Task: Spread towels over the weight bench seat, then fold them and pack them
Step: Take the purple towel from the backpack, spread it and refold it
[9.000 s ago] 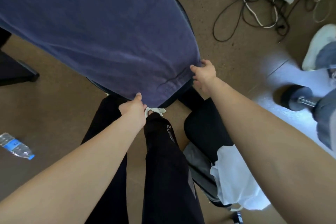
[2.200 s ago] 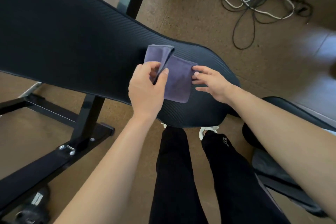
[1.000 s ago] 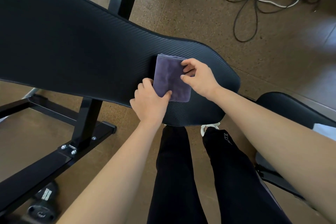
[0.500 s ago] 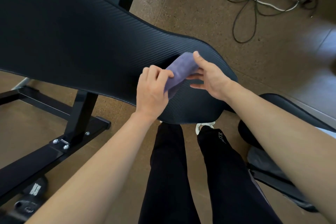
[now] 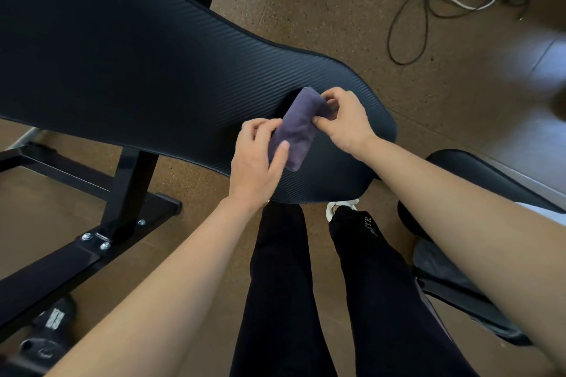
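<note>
towel (image 5: 298, 128) now folded narrower, over bench seat (image 5: 153, 70) | left hand (image 5: 255, 162) pinches its 7 o'clock end; right hand (image 5: 346, 122) its 1 o'clock end

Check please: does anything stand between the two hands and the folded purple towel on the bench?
Nothing visible does. The left hand and the right hand both grip the towel directly, above the bench seat.

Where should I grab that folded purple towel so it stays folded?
Grip the towel across its narrow middle from above, thumb on one long edge, fingers on the other. It is a slim, folded bundle slanting over the bench seat; the left hand and right hand hold only its ends, which could loosen it.
</note>
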### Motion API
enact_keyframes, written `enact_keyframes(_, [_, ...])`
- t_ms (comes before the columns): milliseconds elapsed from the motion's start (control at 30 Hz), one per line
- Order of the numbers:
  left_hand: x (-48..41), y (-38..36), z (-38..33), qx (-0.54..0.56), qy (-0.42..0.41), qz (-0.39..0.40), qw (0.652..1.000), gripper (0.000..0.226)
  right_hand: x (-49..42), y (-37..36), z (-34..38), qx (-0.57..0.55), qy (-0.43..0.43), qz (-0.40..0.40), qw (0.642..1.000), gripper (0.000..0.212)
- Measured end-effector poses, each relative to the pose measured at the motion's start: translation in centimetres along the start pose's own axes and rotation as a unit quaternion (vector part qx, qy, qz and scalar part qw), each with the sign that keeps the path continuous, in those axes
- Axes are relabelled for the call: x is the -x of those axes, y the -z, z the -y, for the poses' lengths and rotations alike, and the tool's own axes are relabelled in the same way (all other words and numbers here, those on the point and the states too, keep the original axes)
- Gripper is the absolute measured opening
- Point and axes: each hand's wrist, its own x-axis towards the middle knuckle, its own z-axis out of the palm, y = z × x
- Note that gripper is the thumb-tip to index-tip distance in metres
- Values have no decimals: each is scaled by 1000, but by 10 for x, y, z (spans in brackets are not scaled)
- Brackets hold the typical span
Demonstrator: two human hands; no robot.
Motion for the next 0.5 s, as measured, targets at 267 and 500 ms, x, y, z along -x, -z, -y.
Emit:
enact_keyframes(267, [-18, -26, -23, -16, 125, 72, 989, 83, 7, -25, 2, -298, -240, 11, 924, 29])
enact_keyframes(500, [-33, -37, -39, 25, 211, 159, 964, 68, 25, -21, -12, -403, -296, 125, 857, 42])
